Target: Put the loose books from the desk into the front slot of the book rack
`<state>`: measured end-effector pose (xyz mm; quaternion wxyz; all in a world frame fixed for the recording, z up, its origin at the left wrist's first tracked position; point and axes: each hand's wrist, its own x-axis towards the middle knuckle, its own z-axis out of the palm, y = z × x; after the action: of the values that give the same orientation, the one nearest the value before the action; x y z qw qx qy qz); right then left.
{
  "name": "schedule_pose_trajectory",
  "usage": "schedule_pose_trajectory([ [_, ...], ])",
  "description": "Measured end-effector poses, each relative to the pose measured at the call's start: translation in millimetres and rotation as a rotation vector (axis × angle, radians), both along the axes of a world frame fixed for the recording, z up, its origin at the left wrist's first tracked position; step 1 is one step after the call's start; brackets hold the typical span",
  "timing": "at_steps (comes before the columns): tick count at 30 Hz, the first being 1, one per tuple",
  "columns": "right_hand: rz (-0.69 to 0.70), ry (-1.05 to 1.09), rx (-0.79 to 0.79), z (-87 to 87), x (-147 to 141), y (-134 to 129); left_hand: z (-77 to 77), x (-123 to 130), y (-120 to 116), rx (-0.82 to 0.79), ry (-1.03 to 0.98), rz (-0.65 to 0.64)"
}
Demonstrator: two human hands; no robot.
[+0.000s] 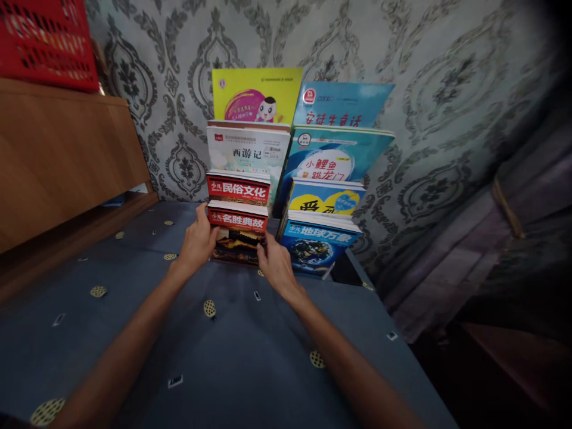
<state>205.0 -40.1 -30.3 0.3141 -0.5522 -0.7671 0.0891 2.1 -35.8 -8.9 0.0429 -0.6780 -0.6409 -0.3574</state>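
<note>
The front book of the left row, a small one with a red top band and a dark photo cover (pixel 236 238), stands upright between my hands. My left hand (pixel 196 238) is closed on its left edge, thumb on the front cover. On its right edge, my right hand (pixel 276 262) grips the lower part. Right behind it stand another red-banded book (pixel 239 189), a white book (pixel 248 149) and a tall yellow-green book (pixel 257 89). Beside my right hand is a blue book with a globe on its cover (pixel 313 247), front of the right row.
Behind the globe book stand a yellow and blue book (pixel 326 199), a teal book (pixel 337 152) and a blue book (pixel 344 104). Patterned wallpaper (pixel 170 89) backs the rows. A wooden cabinet (pixel 67 155) with a red basket (pixel 49 47) is left, a curtain (pixel 451 256) right. Dark blue cloth (pixel 250 369) lies below.
</note>
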Motion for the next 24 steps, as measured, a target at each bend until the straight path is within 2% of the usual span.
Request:
schedule_pose_trajectory([
  [8,0.079,0.089,0.136,-17.1,5,8,-4.8,-7,8,0.038,-0.068,-0.055],
  [13,0.135,0.13,0.137,-20.6,8,10,-6.1,-6,8,0.048,-0.081,-0.061],
  [24,0.149,0.175,0.157,-28.6,5,16,-6.6,-9,8,0.028,-0.076,-0.082],
])
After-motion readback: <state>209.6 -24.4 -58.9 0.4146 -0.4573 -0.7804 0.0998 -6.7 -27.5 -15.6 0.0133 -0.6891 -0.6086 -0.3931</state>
